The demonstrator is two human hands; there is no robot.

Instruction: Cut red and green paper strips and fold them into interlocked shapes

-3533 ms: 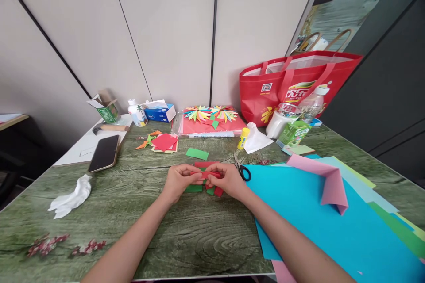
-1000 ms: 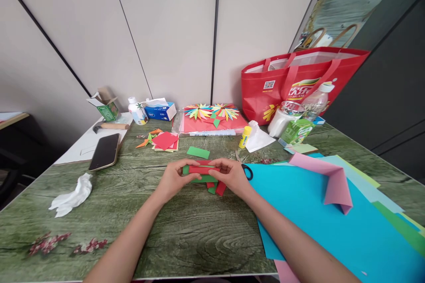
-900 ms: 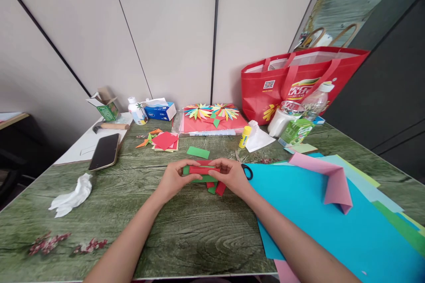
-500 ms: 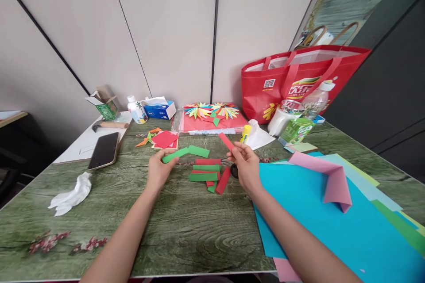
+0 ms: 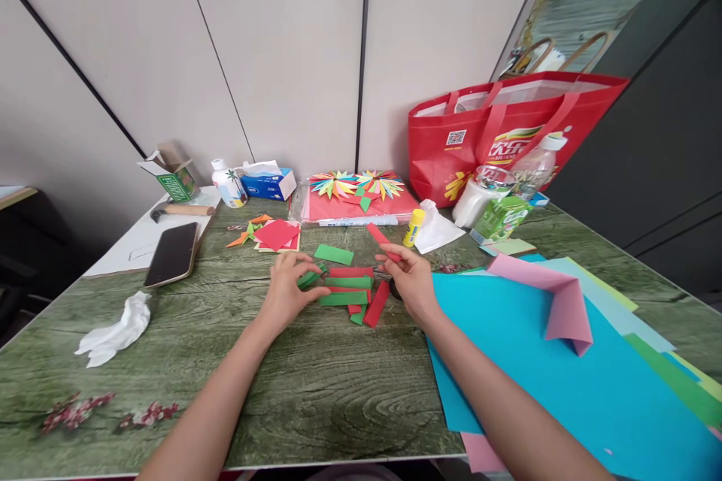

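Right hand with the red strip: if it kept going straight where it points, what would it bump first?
Probably the red paper pack with paper stars at the back. The right hand holds its red strip above the table, so depth is unclear.

Well to the left of my left fingers [image 5: 301,261] I see a black phone [image 5: 171,253] and, nearer me, a crumpled tissue [image 5: 113,328]. Just beyond my right fingers [image 5: 395,252] stands a yellow glue stick [image 5: 414,227], with a red tote bag [image 5: 496,139] behind it. To their right lies a blue paper sheet [image 5: 524,376] bearing a folded pink sheet [image 5: 558,301].
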